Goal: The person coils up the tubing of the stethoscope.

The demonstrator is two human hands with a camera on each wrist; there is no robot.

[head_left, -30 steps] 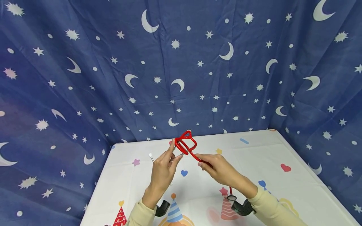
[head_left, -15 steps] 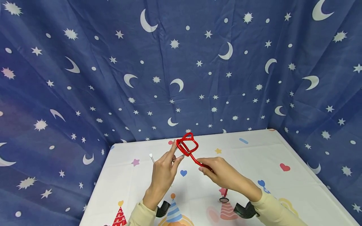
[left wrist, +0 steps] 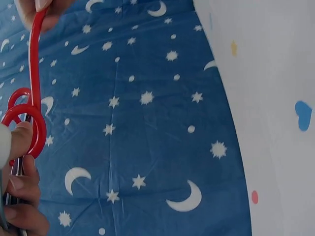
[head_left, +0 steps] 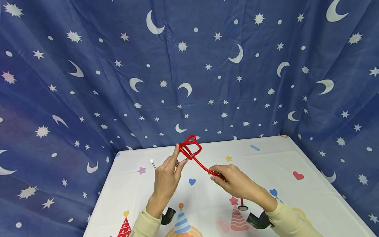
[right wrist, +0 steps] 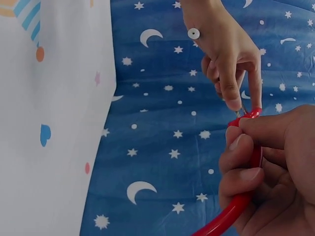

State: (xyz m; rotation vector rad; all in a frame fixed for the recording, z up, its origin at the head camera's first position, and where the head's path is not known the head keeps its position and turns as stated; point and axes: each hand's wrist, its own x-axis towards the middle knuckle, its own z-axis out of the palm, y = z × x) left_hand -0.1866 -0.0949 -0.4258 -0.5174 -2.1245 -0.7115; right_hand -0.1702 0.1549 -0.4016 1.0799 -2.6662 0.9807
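A red stethoscope (head_left: pixel 197 148) is held up over the table between both hands, its tubing wound in loops near the metal ear tubes. My left hand (head_left: pixel 166 179) grips the metal ear tubes just below the loops, with thumb and index finger extended against them. One white ear tip (head_left: pixel 152 161) sticks out to the left of that hand. With curled fingers, my right hand (head_left: pixel 235 181) pinches the red tubing (left wrist: pixel 34 61), which runs taut between the hands in the left wrist view. The round chest piece (head_left: pixel 242 208) dangles below my right wrist. My palms hide parts of the stethoscope.
A white tablecloth (head_left: pixel 133 191) with party prints covers the table. Behind and beside it hangs a dark blue curtain (head_left: pixel 112 85) with moons and stars. Black wrist straps (head_left: pixel 259 221) show at both wrists.
My left hand has shifted slightly left with the loops, and a longer stretch of tubing shows between the hands. The chest piece has swung left, then back right.
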